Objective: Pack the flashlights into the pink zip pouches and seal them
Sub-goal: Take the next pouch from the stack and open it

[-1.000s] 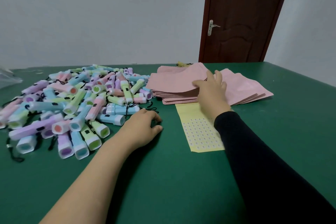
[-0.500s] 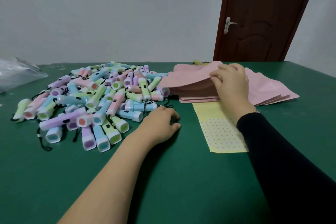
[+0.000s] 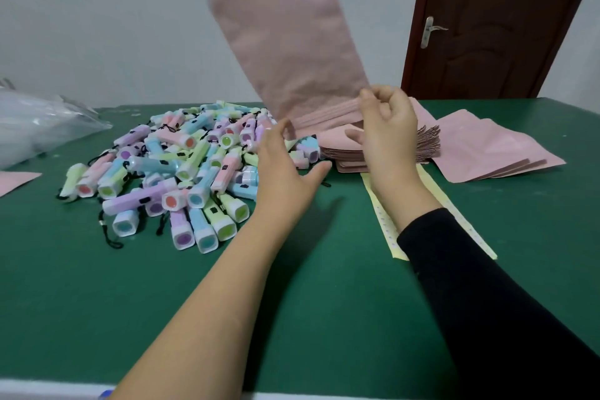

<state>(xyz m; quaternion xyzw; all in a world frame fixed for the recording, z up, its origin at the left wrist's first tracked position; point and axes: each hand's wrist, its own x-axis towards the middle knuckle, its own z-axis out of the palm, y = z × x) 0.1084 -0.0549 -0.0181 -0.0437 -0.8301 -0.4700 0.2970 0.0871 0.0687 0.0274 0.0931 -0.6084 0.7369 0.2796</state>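
Note:
A pink zip pouch (image 3: 285, 39) stands upright in the air above the table, its zip edge down. My right hand (image 3: 388, 136) pinches that lower edge at its right corner. My left hand (image 3: 285, 169) is raised with fingers spread, its fingertips at the pouch's lower left corner. A heap of pastel flashlights (image 3: 181, 165) with black wrist cords lies on the green table (image 3: 162, 302) left of my hands. The stack of pink pouches (image 3: 480, 152) lies flat behind and to the right of my right hand.
A yellow sheet of small stickers (image 3: 386, 230) lies under my right forearm. A clear plastic bag (image 3: 39, 123) sits at the far left, with a pink pouch corner (image 3: 16, 180) below it. A brown door (image 3: 493, 19) is behind the table. The table's near edge runs along the bottom.
My right hand has lifted one pouch off the stack and swung it upright. My left hand has left the table and risen to the pouch's lower edge.

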